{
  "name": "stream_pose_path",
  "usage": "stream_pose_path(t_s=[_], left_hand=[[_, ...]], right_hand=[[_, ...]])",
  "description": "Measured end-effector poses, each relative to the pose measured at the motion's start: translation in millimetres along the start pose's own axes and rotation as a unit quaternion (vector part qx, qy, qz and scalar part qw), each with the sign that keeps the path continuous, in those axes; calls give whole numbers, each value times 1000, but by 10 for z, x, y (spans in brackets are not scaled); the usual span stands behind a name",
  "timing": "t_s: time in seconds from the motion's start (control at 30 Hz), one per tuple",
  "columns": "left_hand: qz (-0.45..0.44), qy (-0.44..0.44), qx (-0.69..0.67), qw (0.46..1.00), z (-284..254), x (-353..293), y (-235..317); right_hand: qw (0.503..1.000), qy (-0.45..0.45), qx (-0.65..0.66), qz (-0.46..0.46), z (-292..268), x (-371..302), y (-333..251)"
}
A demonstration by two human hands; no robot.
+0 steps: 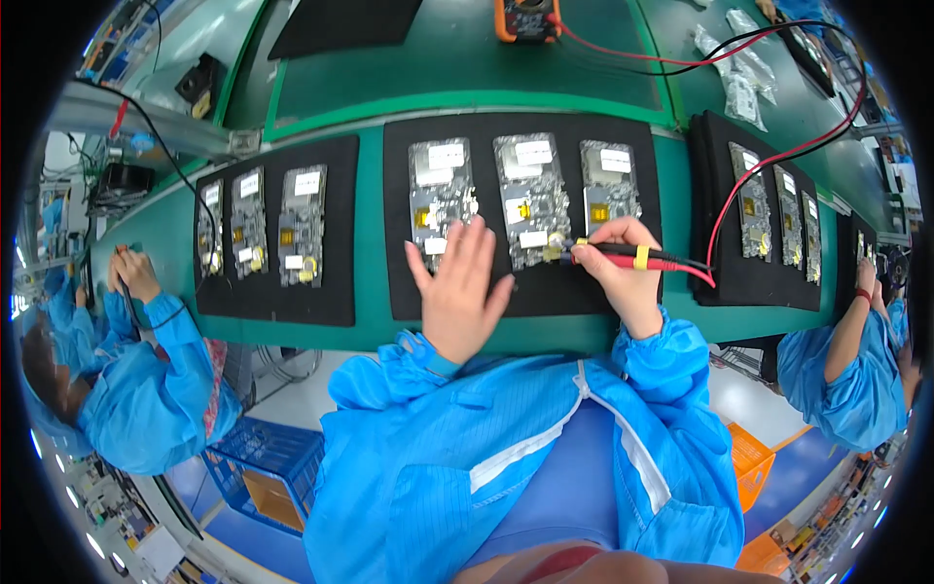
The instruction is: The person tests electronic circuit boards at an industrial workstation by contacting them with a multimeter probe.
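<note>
Three bare circuit boards lie in a row on the black foam mat [397, 161] in front of me: a left board [443, 183], a middle board [533, 190] and a right board [610, 185]. Fingers spread and holding nothing, my left hand [457, 292] rests over the lower end of the left board. My right hand [628, 277] grips a pair of multimeter probes [671, 261], one black and one red, with a yellow band round them. Their tips reach the lower right corner of the middle board; whether they touch it I cannot tell.
An orange multimeter [526, 21] sits at the far side, its red and black leads [778, 156] looping down the right. More boards lie on a left mat [336, 195] and a right mat [715, 185]. Co-workers sit at both sides. A blue crate [268, 453] stands lower left.
</note>
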State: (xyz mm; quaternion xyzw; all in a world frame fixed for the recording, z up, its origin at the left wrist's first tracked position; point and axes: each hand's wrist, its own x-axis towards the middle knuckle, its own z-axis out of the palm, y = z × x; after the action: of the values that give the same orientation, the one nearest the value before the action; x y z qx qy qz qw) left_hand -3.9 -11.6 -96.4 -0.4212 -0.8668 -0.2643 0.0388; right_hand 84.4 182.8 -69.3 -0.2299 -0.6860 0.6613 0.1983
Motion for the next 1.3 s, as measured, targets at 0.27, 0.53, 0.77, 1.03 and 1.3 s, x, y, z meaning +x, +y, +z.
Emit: stream_pose_path(t_s=[0.27, 0.53, 0.77, 1.03, 1.3], left_hand=[[-35, 18, 33, 999, -26, -156, -283], [-46, 28, 39, 998, -13, -184, -302], [-46, 21, 34, 998, -22, -173, -313], [-58, 22, 28, 998, -13, -165, -302], [-49, 20, 54, 997, -10, -167, -294]], right_hand=[[992, -110, -52, -25, 580, 52, -9], [988, -68, -100, -93, 826, 54, 109], [986, -57, -117, -100, 897, 39, 162], [985, -27, -133, -104, 907, 42, 213], [955, 16, -234, -181, 920, 68, 234]])
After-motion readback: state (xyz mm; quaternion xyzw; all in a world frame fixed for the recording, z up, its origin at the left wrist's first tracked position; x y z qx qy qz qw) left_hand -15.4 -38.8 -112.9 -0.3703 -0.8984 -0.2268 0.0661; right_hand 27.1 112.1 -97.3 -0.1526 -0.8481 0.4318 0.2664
